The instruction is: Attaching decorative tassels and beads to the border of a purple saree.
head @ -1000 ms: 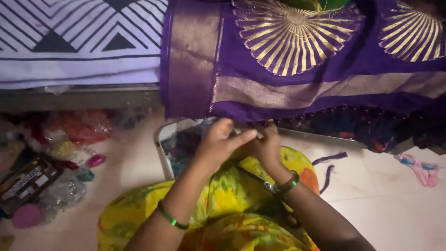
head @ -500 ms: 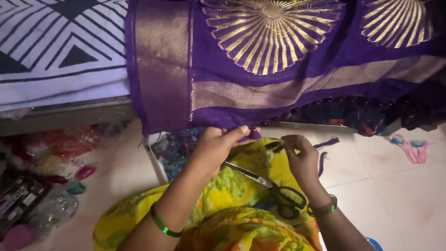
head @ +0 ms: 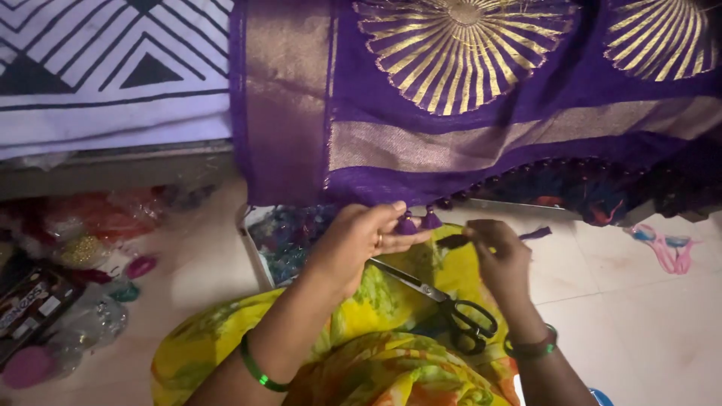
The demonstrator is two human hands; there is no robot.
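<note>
The left hand [head: 359,239] pinches with closed fingers a small purple tassel [head: 407,224] at the lower edge of the purple and gold cloth [head: 466,113], which hangs from the bed, and a second tassel [head: 430,219] hangs just beside it. The right hand [head: 500,256] holds a dark tuft of thread [head: 453,241] between narrow fingertips, near the tassels, while the scissors [head: 444,301] lie on the yellow lap below both hands. Behind the left hand a shallow tray [head: 256,248] on the floor holds a heap of blue and purple threads, and at the far left some clear plastic bags [head: 83,225] contain red and gold small things, which I cannot identify.
</note>
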